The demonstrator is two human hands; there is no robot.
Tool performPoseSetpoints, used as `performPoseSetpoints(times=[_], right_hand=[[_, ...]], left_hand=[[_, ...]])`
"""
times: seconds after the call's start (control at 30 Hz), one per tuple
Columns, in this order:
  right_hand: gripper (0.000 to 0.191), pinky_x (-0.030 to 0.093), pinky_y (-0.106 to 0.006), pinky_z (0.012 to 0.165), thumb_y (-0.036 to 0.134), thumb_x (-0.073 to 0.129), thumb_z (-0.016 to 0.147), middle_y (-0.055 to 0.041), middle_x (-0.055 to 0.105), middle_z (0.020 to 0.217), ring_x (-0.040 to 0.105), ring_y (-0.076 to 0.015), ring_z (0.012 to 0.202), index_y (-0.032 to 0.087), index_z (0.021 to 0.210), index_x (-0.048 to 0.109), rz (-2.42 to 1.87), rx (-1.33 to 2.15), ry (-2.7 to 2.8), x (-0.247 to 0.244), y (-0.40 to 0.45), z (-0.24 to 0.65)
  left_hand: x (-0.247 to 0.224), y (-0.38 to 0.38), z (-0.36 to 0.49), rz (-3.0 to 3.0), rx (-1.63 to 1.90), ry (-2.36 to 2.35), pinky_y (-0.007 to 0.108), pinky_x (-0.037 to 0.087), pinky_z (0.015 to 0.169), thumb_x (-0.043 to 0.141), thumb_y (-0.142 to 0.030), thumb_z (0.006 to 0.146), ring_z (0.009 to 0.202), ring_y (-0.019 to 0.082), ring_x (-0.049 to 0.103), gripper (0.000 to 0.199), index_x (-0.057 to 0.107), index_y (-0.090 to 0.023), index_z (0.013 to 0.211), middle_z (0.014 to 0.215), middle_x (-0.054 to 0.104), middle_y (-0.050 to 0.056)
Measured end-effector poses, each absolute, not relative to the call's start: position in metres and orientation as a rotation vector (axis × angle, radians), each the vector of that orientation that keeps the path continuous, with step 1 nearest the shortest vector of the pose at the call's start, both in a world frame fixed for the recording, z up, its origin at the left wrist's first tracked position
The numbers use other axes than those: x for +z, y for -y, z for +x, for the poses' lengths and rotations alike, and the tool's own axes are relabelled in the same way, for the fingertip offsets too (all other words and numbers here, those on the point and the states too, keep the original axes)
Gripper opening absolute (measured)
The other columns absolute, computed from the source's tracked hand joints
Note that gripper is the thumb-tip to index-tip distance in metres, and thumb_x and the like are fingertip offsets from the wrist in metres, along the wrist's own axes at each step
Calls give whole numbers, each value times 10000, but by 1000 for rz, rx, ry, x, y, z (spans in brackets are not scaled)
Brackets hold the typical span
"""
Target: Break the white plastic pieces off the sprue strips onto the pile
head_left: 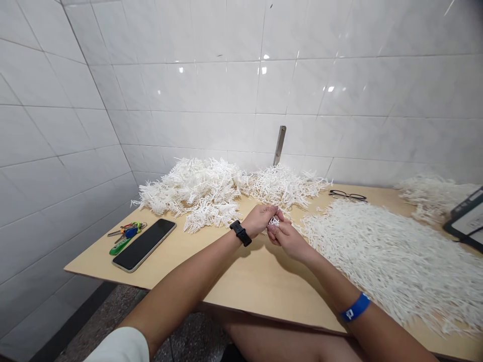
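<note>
My left hand [257,220], with a black band at its wrist, is closed with its fingertips against those of my right hand [290,239]. Between them sits a small bunch of thin white plastic pieces [274,221], partly hidden by the fingers. Both hands are raised a little over the tabletop, near its middle. Behind them lie a heap of tangled white strips [199,183] and a smaller heap [285,183]. To the right of my right hand spreads a wide layer of loose short white pieces [388,256].
On the left are a phone [145,245], keys [130,230] and a green tag [119,246]. Glasses [347,195] lie towards the back. A metal bar [279,145] stands by the tiled wall. At far right are another white pile [430,193] and a dark-framed object [468,218].
</note>
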State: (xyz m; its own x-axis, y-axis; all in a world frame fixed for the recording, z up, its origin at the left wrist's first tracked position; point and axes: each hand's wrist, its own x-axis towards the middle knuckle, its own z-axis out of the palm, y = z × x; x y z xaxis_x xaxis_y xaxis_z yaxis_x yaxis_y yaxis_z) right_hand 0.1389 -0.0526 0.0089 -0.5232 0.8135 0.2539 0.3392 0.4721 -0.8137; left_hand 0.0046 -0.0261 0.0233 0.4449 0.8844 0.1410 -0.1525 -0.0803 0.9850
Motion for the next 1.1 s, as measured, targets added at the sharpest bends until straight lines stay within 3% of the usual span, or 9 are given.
performPoseSetpoints(times=[0.1, 0.33, 0.4, 0.47, 0.53, 0.67, 0.87, 1.1], right_hand=[[533, 274, -304, 545, 588, 268, 906, 25, 342, 488, 314, -122, 498, 223, 523, 331, -970, 855, 2133, 11, 52, 140], [385, 275, -287, 570, 377, 382, 901, 23, 370, 535, 339, -126, 547, 211, 559, 324, -844, 806, 2359, 11, 70, 126], [390, 277, -282, 566, 399, 352, 916, 29, 358, 541, 332, -121, 543, 209, 576, 333, -823, 888, 2286, 11, 72, 124], [418, 291, -282, 571, 461, 328, 928, 29, 362, 560, 337, -122, 554, 208, 598, 363, -844, 940, 2170, 10, 69, 128], [443, 306, -285, 584, 524, 338, 923, 22, 385, 586, 353, -128, 576, 205, 623, 400, -878, 951, 2074, 9, 63, 136], [456, 323, -287, 593, 570, 359, 910, 11, 413, 613, 379, -138, 600, 202, 654, 444, -917, 961, 1984, 6, 53, 149], [407, 351, -290, 612, 501, 374, 924, 3, 473, 634, 423, -144, 618, 197, 672, 476, -980, 832, 1992, 3, 51, 151], [412, 342, -288, 595, 525, 391, 914, 2, 484, 631, 431, -145, 605, 199, 679, 479, -1029, 732, 1882, 5, 48, 158]], left_hand=[[26, 26, 9, 1338, 1068, -725, 239, 460, 591, 552, -504, 846, 710, 181, 667, 405, 584, -133, 688, 610, 600, 12], [29, 10, -8, 999, 1192, -742, 199, 445, 490, 536, -508, 874, 370, 55, 443, 411, 525, -144, 686, 417, 373, -90], [32, 7, -16, 984, 1200, -709, 212, 487, 532, 528, -540, 870, 431, 72, 525, 434, 561, -128, 740, 471, 488, -48], [34, 8, -20, 1022, 1178, -673, 227, 517, 597, 519, -543, 875, 551, 98, 615, 454, 616, -102, 828, 661, 654, 47], [36, 10, -19, 1065, 1160, -630, 235, 523, 658, 517, -520, 885, 656, 114, 652, 449, 650, -92, 908, 861, 712, 114], [35, 14, -15, 1184, 1146, -609, 261, 503, 734, 526, -512, 877, 752, 132, 653, 443, 676, -106, 971, 984, 713, 137], [30, 11, -16, 1356, 1311, -713, 276, 477, 743, 538, -497, 866, 831, 148, 628, 430, 663, -120, 1030, 1056, 690, 151], [32, 9, -18, 1437, 1504, -789, 275, 474, 735, 487, -426, 898, 835, 150, 612, 377, 637, -120, 1059, 1042, 689, 148]])
